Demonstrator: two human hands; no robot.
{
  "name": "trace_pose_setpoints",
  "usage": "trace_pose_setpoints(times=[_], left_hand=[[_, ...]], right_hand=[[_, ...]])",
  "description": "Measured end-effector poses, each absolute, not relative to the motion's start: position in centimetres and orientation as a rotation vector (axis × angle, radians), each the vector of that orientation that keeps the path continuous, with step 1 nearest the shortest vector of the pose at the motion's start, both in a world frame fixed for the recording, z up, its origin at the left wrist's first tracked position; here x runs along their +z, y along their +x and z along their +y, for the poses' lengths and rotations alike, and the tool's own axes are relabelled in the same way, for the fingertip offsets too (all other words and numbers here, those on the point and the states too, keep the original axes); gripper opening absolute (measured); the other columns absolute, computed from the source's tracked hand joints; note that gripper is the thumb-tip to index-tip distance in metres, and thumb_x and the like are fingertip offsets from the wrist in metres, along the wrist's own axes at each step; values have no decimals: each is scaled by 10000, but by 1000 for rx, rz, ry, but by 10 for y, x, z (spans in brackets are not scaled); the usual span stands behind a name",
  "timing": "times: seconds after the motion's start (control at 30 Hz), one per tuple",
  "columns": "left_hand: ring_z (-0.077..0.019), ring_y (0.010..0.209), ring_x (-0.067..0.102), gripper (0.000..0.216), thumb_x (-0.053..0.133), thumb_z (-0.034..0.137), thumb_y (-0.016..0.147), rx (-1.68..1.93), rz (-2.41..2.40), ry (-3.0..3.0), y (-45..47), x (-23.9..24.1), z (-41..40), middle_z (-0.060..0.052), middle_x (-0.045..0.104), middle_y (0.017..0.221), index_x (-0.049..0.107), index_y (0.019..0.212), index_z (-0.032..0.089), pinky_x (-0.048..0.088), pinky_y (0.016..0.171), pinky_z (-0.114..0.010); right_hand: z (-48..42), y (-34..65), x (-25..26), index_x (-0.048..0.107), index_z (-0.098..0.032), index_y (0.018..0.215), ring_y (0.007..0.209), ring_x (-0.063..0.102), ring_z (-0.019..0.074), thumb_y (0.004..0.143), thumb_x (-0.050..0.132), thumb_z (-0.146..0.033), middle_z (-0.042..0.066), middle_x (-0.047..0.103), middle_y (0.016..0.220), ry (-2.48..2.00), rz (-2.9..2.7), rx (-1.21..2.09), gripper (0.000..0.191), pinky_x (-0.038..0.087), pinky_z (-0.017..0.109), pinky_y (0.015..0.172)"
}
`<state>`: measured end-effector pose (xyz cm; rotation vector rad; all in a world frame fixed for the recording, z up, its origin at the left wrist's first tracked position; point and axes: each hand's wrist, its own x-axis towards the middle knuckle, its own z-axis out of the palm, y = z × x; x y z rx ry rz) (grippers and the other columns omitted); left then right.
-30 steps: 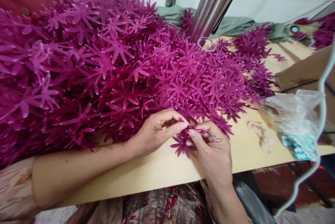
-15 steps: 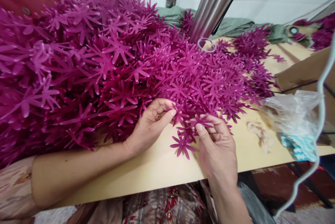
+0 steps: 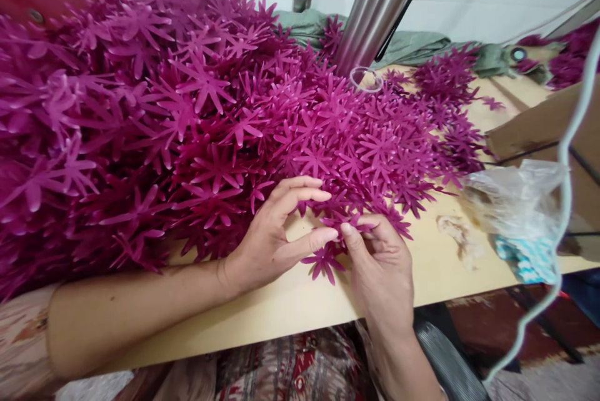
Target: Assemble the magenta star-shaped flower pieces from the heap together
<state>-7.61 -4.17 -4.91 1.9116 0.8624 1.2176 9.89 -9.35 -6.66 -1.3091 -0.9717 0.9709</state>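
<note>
My right hand point(image 3: 382, 263) pinches a magenta artificial flower point(image 3: 334, 222) between thumb and fingers, just above the table's front part. Facing it from the left, my left hand point(image 3: 276, 232) is open, its thumb and fingers apart, with the thumb tip close to the held flower's petals. Below the two hands a loose star-shaped flower point(image 3: 323, 263) lies on the tabletop. Behind them spreads a large heap of the same magenta flowers point(image 3: 210, 89), covering the left and middle of the table.
A steel bottle point(image 3: 382, 10) stands at the back, with a clear ring point(image 3: 366, 79) before it. Green cloth point(image 3: 417, 48) lies along the wall. To the right are a plastic bag point(image 3: 520, 195), a cardboard box point(image 3: 544, 123) and a hanging white cable point(image 3: 565, 201). The pale table point(image 3: 210, 332) ends near my body.
My left hand has opened and no longer pinches a flower; its thumb has come nearer my right hand. My right hand, still holding a flower, has shifted slightly left. The view has shifted a little.
</note>
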Motion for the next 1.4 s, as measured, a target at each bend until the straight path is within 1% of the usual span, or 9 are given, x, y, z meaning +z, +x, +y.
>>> trace_pose_setpoints(times=[0.2, 0.43, 0.57, 0.67, 0.77, 0.9, 1.1, 1.27, 1.4], left_hand=[[-198, 1146, 682, 168, 752, 263, 926, 1158, 755, 1967, -73, -50, -38, -114, 719, 1136, 727, 1067, 176, 556, 1009, -347], [-168, 1029, 710, 37, 703, 203, 958, 1247, 662, 1812, -73, -52, -38, -64, 735, 1012, 684, 987, 189, 573, 937, -308], [-182, 1199, 661, 121, 621, 188, 996, 1413, 812, 1610, -74, -54, -39, -77, 673, 1201, 625, 1109, 230, 530, 1084, -364], [-220, 1469, 483, 330, 585, 178, 995, 1497, 899, 1615, -73, -54, -39, -101, 540, 1477, 547, 1310, 272, 398, 1250, -442], [-239, 1549, 376, 436, 577, 153, 981, 1482, 960, 1759, -72, -52, -41, -101, 451, 1583, 517, 1392, 286, 321, 1298, -478], [-252, 1444, 493, 428, 619, 140, 960, 1373, 895, 2021, -74, -47, -45, -132, 551, 1467, 557, 1371, 242, 391, 1243, -488], [-240, 1199, 644, 369, 746, 318, 927, 1188, 877, 2147, -75, -45, -45, -123, 693, 1227, 643, 1255, 185, 520, 1055, -410], [-196, 977, 710, 92, 679, 260, 977, 1211, 863, 2150, -74, -47, -44, -55, 764, 1004, 673, 1049, 203, 533, 894, -355], [-176, 886, 719, 44, 643, 229, 993, 1189, 874, 2075, -74, -46, -44, -38, 775, 943, 679, 1006, 208, 528, 838, -327]], right_hand=[[-92, 96, -59, 655, -224, 789, 642, 568, 103, 860, 815, -345, -51, 655, 703, -1275, -1045, 976, 213, 469, 214, 606], [-91, 102, -66, 616, -224, 783, 558, 527, 100, 788, 874, -427, -60, 606, 675, -1262, -872, 1096, 329, 460, 231, 543], [-89, 104, -68, 601, -237, 818, 581, 511, 101, 846, 813, -485, -59, 589, 703, -1267, -763, 1025, 328, 436, 226, 551], [-88, 103, -68, 644, -250, 926, 652, 531, 103, 894, 778, -452, -56, 592, 753, -1249, -766, 960, 245, 451, 221, 620], [-86, 102, -70, 671, -248, 1006, 717, 581, 111, 894, 788, -402, -33, 649, 829, -1259, -804, 963, 224, 478, 225, 670], [-86, 100, -71, 684, -257, 1028, 816, 652, 120, 863, 826, -337, -18, 706, 927, -1223, -827, 994, 232, 522, 234, 748], [-93, 94, -62, 677, -248, 985, 804, 673, 132, 883, 802, -316, -17, 698, 883, -1244, -962, 965, 175, 547, 248, 726], [-98, 87, -57, 674, -247, 968, 675, 633, 123, 924, 750, -325, -24, 688, 806, -1272, -1088, 885, 118, 533, 240, 627], [-98, 86, -58, 664, -255, 971, 641, 608, 106, 946, 722, -317, -41, 666, 780, -1261, -1131, 890, 89, 510, 214, 594]])
